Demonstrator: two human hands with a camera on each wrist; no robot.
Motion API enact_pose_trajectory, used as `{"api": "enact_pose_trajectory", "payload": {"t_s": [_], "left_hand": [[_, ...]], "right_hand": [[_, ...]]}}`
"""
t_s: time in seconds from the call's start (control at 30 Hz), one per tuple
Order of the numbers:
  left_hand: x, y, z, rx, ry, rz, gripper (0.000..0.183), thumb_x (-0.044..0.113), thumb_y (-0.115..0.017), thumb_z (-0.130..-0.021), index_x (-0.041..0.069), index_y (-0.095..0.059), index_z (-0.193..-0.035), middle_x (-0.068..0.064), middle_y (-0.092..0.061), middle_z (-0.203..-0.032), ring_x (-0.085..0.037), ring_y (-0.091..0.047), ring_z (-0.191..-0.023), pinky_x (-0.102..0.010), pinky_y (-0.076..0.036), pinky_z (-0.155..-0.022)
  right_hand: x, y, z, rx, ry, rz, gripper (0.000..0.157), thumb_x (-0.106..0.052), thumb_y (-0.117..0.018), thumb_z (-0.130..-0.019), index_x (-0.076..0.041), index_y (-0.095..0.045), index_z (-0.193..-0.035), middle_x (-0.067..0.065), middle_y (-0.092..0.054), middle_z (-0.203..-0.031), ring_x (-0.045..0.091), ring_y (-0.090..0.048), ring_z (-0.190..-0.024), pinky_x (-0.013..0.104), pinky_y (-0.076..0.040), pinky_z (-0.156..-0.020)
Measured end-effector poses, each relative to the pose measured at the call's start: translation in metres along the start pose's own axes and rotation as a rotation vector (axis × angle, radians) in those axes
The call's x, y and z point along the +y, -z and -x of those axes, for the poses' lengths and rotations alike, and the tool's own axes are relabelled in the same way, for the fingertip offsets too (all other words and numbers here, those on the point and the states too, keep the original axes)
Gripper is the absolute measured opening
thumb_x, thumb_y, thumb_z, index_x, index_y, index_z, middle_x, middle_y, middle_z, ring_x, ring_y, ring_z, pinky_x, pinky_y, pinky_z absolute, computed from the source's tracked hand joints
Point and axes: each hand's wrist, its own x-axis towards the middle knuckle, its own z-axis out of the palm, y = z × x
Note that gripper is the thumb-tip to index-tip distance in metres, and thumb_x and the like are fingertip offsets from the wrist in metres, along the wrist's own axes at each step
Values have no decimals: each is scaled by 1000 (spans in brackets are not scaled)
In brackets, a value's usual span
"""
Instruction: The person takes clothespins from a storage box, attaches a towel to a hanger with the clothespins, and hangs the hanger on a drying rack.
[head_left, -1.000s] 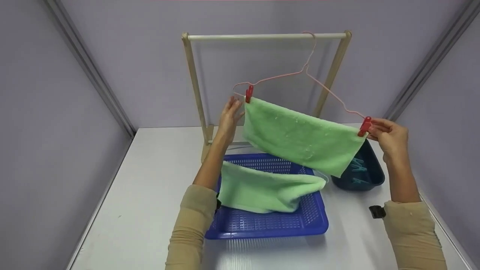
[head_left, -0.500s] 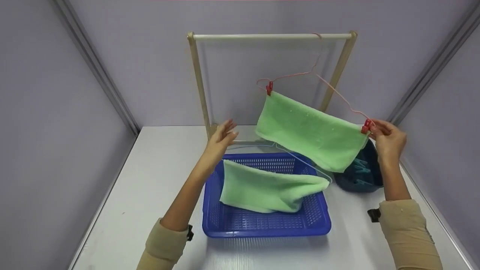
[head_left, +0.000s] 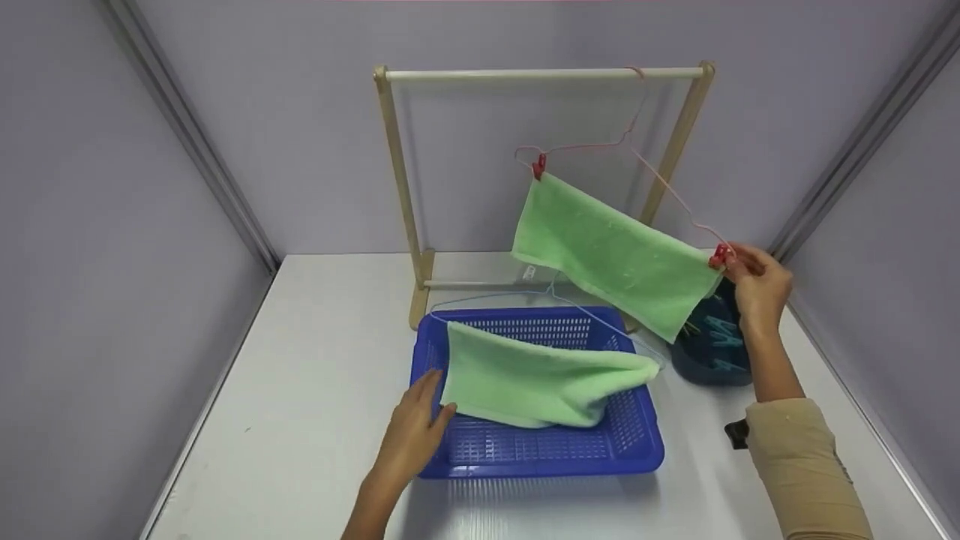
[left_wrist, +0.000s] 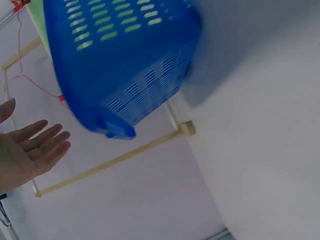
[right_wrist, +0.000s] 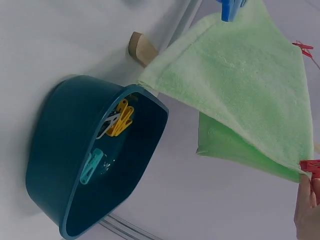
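Around the white table stand pale grey walls. A wooden rack rises behind the blue basket, and a teal tub sits near it. One green towel lies across the basket; the hanging towel slants from the rack's pink hanger, partly blocking the tub. Beside the basket, the left hand has fingers extended, thumb apart. The right hand pinches a red peg at the hanging towel's upper right corner.
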Motion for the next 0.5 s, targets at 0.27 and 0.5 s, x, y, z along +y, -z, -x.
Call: {"api": "enact_pose_trajectory", "payload": {"t_s": [0.27, 0.5], "left_hand": [[-38, -42, 13, 91, 1, -279, 53, 13, -62, -87, -14, -41, -127, -29, -37, -134, -43, -29, -126, -53, -24, -100], [-50, -54, 12, 163, 12, -298, 62, 20, -59, -89, -14, -32, -133, -27, -26, -142, -39, -22, -131, -50, -21, -103]], "right_hand": [[5, -3, 2, -42, 0, 91, 23, 1, -58, -88, 4, -63, -111, 7, -62, -95, 15, -58, -88, 16, -48, -72], [12, -3, -1, -54, 8, 89, 23, 2, -58, -88, 6, -62, -110, 7, -62, -95, 15, -59, -88, 17, -48, -73]]}}
